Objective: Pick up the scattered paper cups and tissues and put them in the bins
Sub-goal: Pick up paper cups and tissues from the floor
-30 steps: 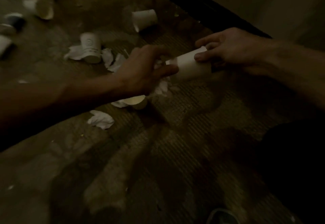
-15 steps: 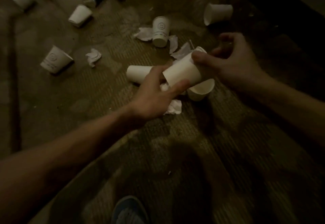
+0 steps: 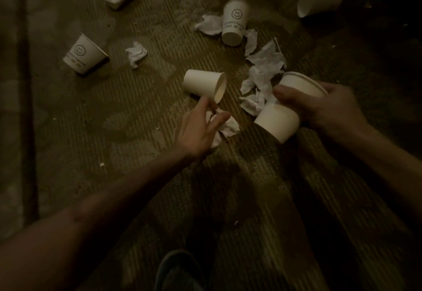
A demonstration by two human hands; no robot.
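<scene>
Cleanup seems barely begun: right hand [image 3: 324, 110] keeps its grip closed round stacked white paper cups [image 3: 301, 85]; left hand [image 3: 198, 128], grip open, hovers over a crumpled white tissue [image 3: 228, 126]; litter covers the striped floor [image 3: 137, 130].

The left forearm comes in from the lower left, bare and stretched forward. The left hand [image 3: 201, 128] is held low, palm down, with its fingers spread and nearly straight and nothing in its grasp. The right forearm enters from the lower right. The right hand [image 3: 319, 108] curls around a paper cup [image 3: 301, 85], with the thumb pressed across its side.
</scene>
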